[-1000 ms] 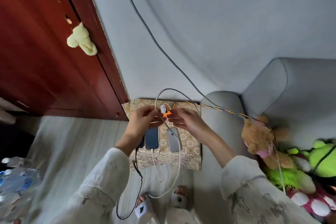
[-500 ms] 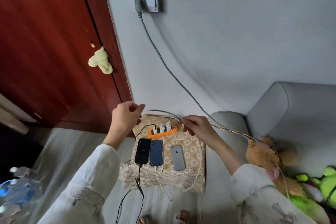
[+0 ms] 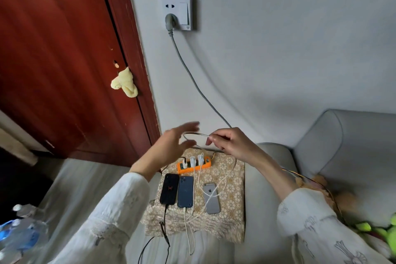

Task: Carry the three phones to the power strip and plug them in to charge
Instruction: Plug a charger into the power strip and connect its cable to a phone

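Three phones lie face down on a patterned cloth-covered stand [image 3: 232, 203]: a black phone [image 3: 169, 188], a dark blue phone [image 3: 185, 191] and a silver phone [image 3: 211, 198]. Behind them sits the orange power strip [image 3: 205, 164] with white chargers plugged in. A black cable runs from the black phone and a white cable from the blue one. My right hand [image 3: 232, 142] pinches a loop of grey-white cable [image 3: 196, 134] above the strip. My left hand [image 3: 171, 146] hovers beside the loop, fingers spread, blurred.
A grey cord [image 3: 192, 77] runs from the wall socket [image 3: 177, 12] down toward the strip. A red wooden door [image 3: 64, 60] with a yellow cloth on its handle stands left. A grey sofa [image 3: 334, 152] with plush toys is right. Plastic bottles [image 3: 19, 236] lie bottom left.
The view has tilted up to show the wall socket. My hands rose from the power strip; the left one opened and moved toward the cable loop held by the right.
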